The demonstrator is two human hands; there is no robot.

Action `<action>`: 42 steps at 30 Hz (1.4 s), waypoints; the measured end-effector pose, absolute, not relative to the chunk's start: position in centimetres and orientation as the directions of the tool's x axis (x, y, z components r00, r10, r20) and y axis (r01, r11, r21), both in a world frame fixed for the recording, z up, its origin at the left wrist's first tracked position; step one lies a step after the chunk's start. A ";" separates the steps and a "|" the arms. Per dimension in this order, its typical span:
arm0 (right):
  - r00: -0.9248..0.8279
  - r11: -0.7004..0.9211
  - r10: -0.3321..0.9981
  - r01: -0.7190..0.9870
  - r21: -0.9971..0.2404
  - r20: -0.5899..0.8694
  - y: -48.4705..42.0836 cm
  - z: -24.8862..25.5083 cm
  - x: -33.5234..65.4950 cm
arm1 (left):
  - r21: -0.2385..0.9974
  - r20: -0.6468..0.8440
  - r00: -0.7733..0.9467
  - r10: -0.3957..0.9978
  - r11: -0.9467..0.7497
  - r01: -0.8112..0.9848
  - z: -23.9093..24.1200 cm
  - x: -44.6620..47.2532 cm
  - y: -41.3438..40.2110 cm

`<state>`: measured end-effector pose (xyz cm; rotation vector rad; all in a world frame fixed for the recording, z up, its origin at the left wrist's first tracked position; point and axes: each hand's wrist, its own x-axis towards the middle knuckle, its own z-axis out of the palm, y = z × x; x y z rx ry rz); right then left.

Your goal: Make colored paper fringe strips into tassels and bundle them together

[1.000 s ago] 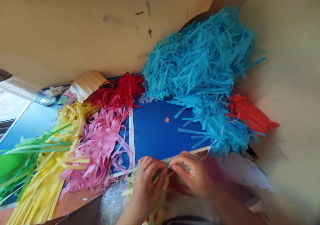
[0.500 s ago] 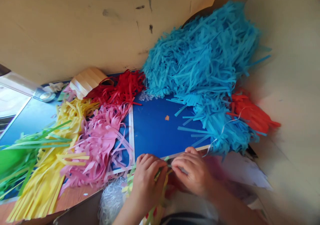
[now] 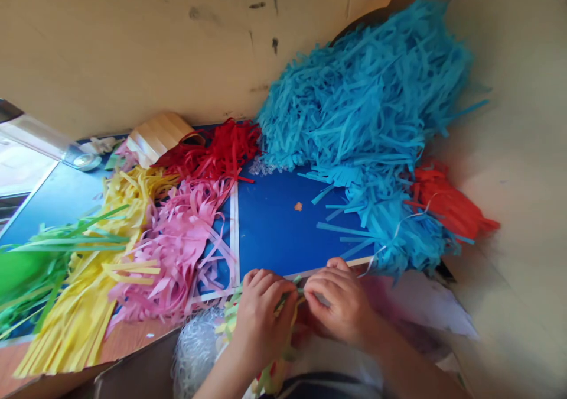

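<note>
Near the table's front edge, my left hand point(image 3: 268, 301) is closed with thumb and fingers pinched on pale green and yellow paper strips point(image 3: 231, 313), which hang below it. My right hand point(image 3: 339, 298) is closed just beside it, its fingertips pinching the end of the same strips. Both hands' fingertips nearly touch, and they hide most of what lies between them. Under my left forearm sits a bundle of clear, shiny thread point(image 3: 195, 346). Red bits show lower down among the hanging strips.
On the blue table top point(image 3: 283, 227) lie fringed paper bundles: green point(image 3: 26, 275), yellow point(image 3: 73, 316), pink point(image 3: 177, 233) and red point(image 3: 221, 151). A large blue heap point(image 3: 354, 97) leans on the wall, with an orange-red bundle point(image 3: 452, 204) beside it. A cardboard box edge point(image 3: 142, 357) stands in front.
The view has shifted slightly, so the table things sit a little differently in the picture. Both hands keep nearly the same pinch on the strips.
</note>
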<state>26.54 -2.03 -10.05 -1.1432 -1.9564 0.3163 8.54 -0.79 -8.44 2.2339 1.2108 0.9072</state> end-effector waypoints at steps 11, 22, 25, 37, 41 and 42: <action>-0.204 -0.327 0.922 0.045 -0.944 -0.330 -1.7 -10.7 25.8 | 0.356 0.446 0.559 0.699 -0.711 0.606 -6.0 7.9 0.7; -0.392 -0.560 0.791 -0.156 -0.813 -0.470 -0.6 -9.1 26.0 | 0.323 0.487 0.602 0.633 -0.771 0.549 -5.0 6.7 1.1; -0.409 -0.553 0.792 -0.169 -0.816 -0.453 -0.4 -8.7 26.3 | 0.346 0.475 0.588 0.654 -0.754 0.559 -5.3 6.4 1.1; -0.293 -0.292 0.918 -0.037 -0.956 -0.269 -1.2 -8.0 26.3 | 0.415 0.564 0.467 0.682 -0.722 0.553 -5.5 7.1 0.5; -0.276 -0.211 0.937 0.047 -0.976 -0.216 -1.2 -7.6 26.8 | 0.428 0.551 0.471 0.689 -0.718 0.549 -6.0 6.6 0.5; -0.263 -0.171 0.946 0.088 -0.981 -0.188 -1.4 -7.6 26.8 | 0.422 0.532 0.489 0.691 -0.717 0.555 -6.1 6.6 0.5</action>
